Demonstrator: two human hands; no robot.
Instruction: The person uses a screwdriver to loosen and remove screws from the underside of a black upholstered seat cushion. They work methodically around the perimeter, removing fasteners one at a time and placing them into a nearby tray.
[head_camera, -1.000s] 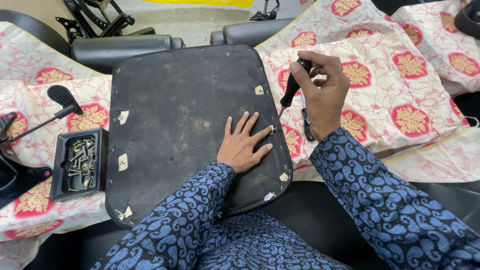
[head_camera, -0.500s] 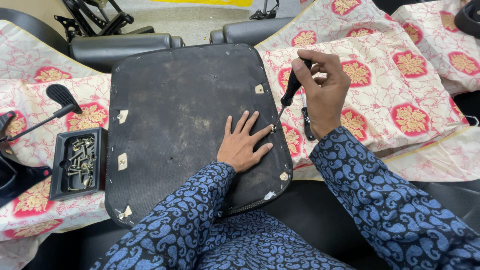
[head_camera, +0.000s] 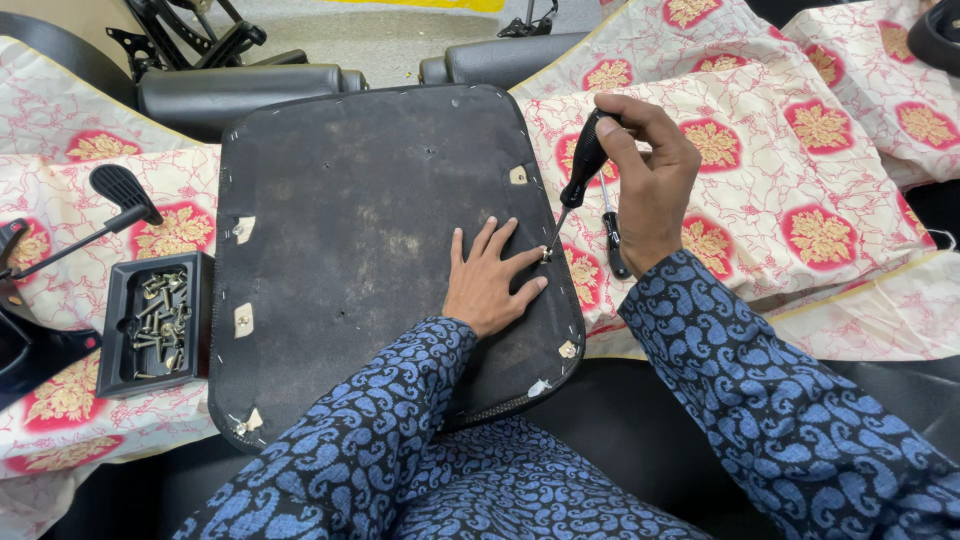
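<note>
A flowered cloth (head_camera: 800, 150) covers the desk; at frame centre lies a black seat panel (head_camera: 370, 230). The left hand (head_camera: 490, 285) presses flat on it, fingers spread. The right hand (head_camera: 650, 190), centre right, grips a black screwdriver (head_camera: 582, 170), tip touching the panel's right edge. A tray of screws (head_camera: 155, 325) sits lower left.

A floral cloth (head_camera: 800, 170) is covering the surface, carrying the black panel (head_camera: 370, 230) centrally and a screw tray (head_camera: 155, 325) at nine o'clock.
</note>
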